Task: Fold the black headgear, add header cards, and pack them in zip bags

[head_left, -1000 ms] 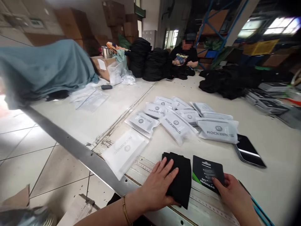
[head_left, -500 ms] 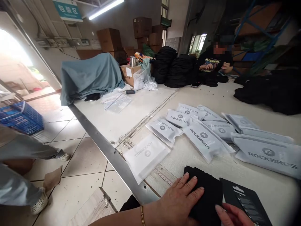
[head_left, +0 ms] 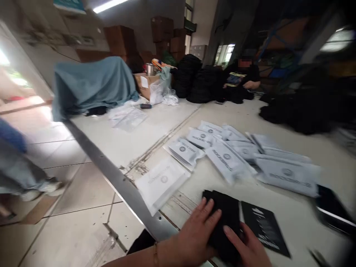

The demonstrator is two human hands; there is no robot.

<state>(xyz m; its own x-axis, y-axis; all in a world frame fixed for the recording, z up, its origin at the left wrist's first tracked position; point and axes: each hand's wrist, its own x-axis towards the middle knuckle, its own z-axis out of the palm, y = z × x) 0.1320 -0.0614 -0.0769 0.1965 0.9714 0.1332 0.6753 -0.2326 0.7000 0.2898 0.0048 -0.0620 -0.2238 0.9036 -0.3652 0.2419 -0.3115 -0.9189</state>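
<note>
The left hand lies flat on a folded black cloth, its fingers spread and straight, pressing from above with nothing gripped. The cloth sits on the table close to its near edge, directly in front of the person. The right hand is at the right side of the cloth, thumb laid on top and fingers bent by the edge; whether they pinch the fabric cannot be told. A bracelet circles the left wrist. Just right of the cloth, a dark card with blurred pale print lies flat on the table, and farther right is a black phone. Beyond the hands, white packets with grey lettering lie in an overlapping group, while one paler packet rests apart, nearer the metal-trimmed table edge. Farther back are clear bags, a blue-grey sheet draped over something, a cardboard box with a metal cup at its top, and tall black stacks. A co-worker in a dark printed shirt sits behind the table's far side, beside these stacks.
</note>
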